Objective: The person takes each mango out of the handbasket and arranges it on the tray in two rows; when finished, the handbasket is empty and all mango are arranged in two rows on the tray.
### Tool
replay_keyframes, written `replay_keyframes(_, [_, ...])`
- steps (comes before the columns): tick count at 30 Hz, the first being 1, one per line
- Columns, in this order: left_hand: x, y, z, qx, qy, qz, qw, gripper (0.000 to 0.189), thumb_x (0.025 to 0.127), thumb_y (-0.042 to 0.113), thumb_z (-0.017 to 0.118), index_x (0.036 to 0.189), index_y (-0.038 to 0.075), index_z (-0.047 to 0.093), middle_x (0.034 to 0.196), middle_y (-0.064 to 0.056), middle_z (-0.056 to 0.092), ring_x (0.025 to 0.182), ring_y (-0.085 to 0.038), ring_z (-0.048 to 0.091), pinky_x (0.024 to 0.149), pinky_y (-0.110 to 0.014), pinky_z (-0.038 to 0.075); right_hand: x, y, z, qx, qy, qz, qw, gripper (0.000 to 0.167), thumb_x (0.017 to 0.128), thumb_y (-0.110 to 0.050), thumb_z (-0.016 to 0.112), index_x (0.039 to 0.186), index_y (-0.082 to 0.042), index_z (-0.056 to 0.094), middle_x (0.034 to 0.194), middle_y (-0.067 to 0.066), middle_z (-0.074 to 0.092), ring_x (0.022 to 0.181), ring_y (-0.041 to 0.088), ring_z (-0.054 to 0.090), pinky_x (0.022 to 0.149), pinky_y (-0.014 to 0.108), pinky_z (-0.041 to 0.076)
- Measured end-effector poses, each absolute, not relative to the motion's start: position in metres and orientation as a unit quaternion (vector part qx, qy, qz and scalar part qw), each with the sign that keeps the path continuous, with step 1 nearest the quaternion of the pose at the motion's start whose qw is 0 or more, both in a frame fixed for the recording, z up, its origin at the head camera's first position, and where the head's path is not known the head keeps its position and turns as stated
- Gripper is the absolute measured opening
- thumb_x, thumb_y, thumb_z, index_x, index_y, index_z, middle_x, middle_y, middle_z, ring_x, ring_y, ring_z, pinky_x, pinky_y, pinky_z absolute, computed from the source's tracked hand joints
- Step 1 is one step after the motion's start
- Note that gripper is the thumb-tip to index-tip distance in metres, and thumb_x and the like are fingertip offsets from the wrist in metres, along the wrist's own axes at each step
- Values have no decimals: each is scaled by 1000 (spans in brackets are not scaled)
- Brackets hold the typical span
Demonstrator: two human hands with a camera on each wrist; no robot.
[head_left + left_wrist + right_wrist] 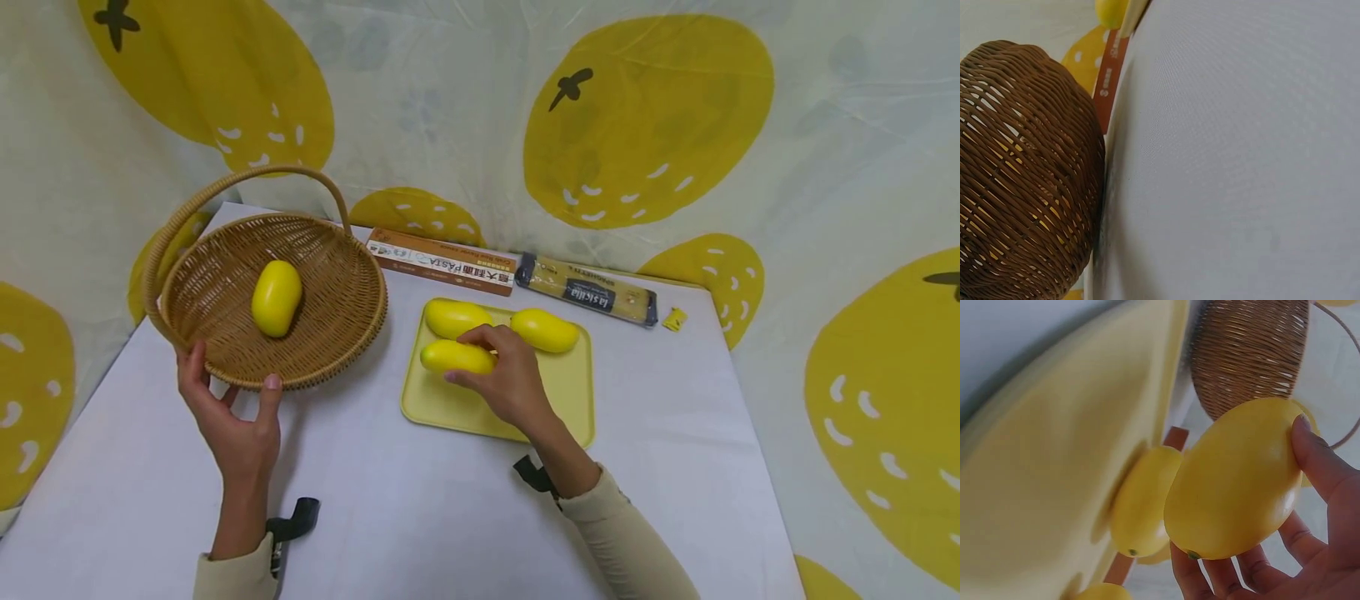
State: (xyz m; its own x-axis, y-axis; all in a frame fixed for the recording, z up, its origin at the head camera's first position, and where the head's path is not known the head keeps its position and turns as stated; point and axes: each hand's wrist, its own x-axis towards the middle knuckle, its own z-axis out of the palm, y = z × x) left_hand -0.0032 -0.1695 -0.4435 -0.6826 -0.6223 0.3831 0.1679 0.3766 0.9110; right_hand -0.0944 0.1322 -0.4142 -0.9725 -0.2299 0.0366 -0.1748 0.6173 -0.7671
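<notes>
My left hand [238, 429] grips the near rim of a brown wicker basket [348, 283], which is tilted towards me. One yellow mango [277, 298] lies inside it. The left wrist view shows the basket's woven outside [1025, 169] but not the hand. Over a pale yellow tray [457, 418], my right hand [512, 379] holds another mango [1235, 481] between thumb and fingers, clear of the tray in the right wrist view. Behind that hand, two more mangoes lie on the tray, a left one [456, 317] and a right one [546, 331].
Along the table's back edge lie a brown and white pasta box [441, 262], a spaghetti packet [588, 290] and a small yellow sachet [674, 319]. A fruit-patterned curtain [465, 100] hangs behind the white table [375, 500]. The basket's tall handle [247, 172] arches upward.
</notes>
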Motion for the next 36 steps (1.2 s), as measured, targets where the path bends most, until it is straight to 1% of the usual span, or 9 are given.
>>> replay_keyframes(3, [-3, -169, -444, 152, -742, -539, 368, 83, 87, 15, 70, 161, 8, 33, 177, -11, 20, 155, -36, 35, 111, -29, 40, -95, 133, -423, -111, 907, -406, 35, 45, 78, -33, 95, 117, -21, 76, 114, -2, 72, 104, 20, 61, 95, 39, 49])
replay_keyframes(10, [-3, -170, -443, 155, -741, -540, 367, 83, 86, 15, 70, 161, 9, 33, 177, -10, 20, 155, -36, 34, 111, -30, 40, -98, 132, -439, -111, 929, -350, 51, 46, 78, -38, 94, 117, -22, 75, 115, -2, 71, 106, 22, 58, 98, 40, 46])
replay_keyframes(15, [-2, -169, -444, 155, -742, -540, 367, 84, 86, 14, 70, 161, 8, 33, 177, -11, 20, 155, -35, 34, 111, -29, 40, -97, 128, -445, -121, 939, -314, 68, 46, 77, -40, 94, 115, -22, 74, 115, 0, 71, 105, 23, 58, 94, 40, 47])
replay_keyframes(19, [-2, -171, -448, 154, -743, -539, 367, 84, 86, 14, 71, 161, 8, 33, 176, -11, 20, 155, -35, 35, 111, -29, 41, -96, 124, -446, -117, 946, -297, 63, 47, 77, -42, 94, 115, -23, 74, 118, 1, 70, 106, 24, 58, 92, 41, 48])
replay_keyframes(23, [-5, -177, -459, 159, -745, -535, 366, 85, 86, 15, 72, 161, 9, 32, 177, -9, 20, 155, -35, 34, 111, -28, 41, -96, 121, -446, -112, 951, -283, 54, 49, 78, -44, 93, 118, -24, 74, 122, 3, 69, 107, 24, 56, 89, 41, 48])
replay_keyframes(27, [-8, -185, -476, 162, -747, -533, 364, 87, 85, 19, 74, 162, 15, 33, 177, -3, 20, 156, -32, 34, 110, -28, 41, -92, 122, -447, -119, 954, -273, 47, 49, 82, -46, 90, 122, -24, 75, 122, 3, 70, 105, 24, 55, 87, 39, 47])
replay_keyframes(30, [-8, -184, -472, 159, -746, -534, 364, 87, 85, 19, 73, 162, 15, 33, 177, -4, 20, 155, -32, 35, 110, -28, 41, -87, 127, -447, -129, 951, -278, 48, 48, 86, -46, 86, 128, -24, 76, 122, 3, 72, 107, 24, 57, 89, 38, 47])
replay_keyframes(32, [-6, -178, -461, 156, -744, -536, 367, 85, 86, 17, 72, 162, 11, 33, 177, -7, 20, 155, -33, 35, 110, -29, 41, -84, 130, -446, -132, 947, -289, 53, 46, 89, -44, 84, 130, -23, 76, 124, 2, 73, 110, 24, 58, 92, 40, 48])
replay_keyframes(36, [-4, -172, -446, 151, -740, -543, 368, 84, 86, 15, 70, 161, 8, 33, 177, -11, 20, 154, -35, 34, 112, -30, 41, -80, 135, -444, -129, 938, -315, 67, 44, 90, -36, 85, 132, -24, 76, 125, 1, 74, 116, 24, 60, 99, 43, 49])
